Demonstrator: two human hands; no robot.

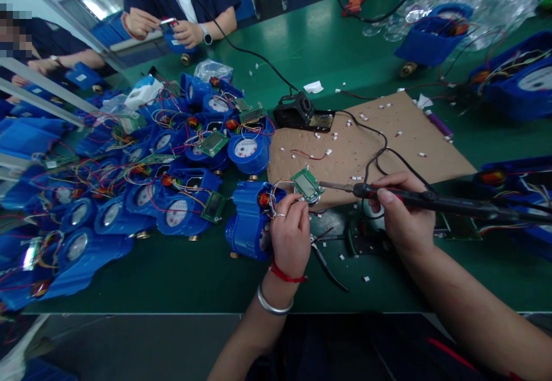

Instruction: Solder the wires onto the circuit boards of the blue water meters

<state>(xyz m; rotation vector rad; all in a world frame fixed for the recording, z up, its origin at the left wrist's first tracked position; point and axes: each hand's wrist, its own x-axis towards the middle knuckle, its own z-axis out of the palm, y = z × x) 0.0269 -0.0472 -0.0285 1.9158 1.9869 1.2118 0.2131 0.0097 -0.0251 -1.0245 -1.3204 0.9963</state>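
Note:
My left hand (290,233) is closed in a pinch on a small green circuit board (306,185) that is wired to a blue meter body (249,220) lying beside it. A red string and a silver bangle circle that wrist. My right hand (403,211) is wrapped round a black soldering iron (431,200). Its metal tip (334,185) points left and reaches the right edge of the board. The iron's black cord loops away over a brown cardboard sheet (388,139).
Several blue meters with coloured wires (172,162) crowd the green table (172,277) at left. A black iron stand (302,112) sits behind the cardboard. More blue meters (517,79) lie at right. Another person's hands (172,27) work across the table. Black pliers (328,263) lie near my left wrist.

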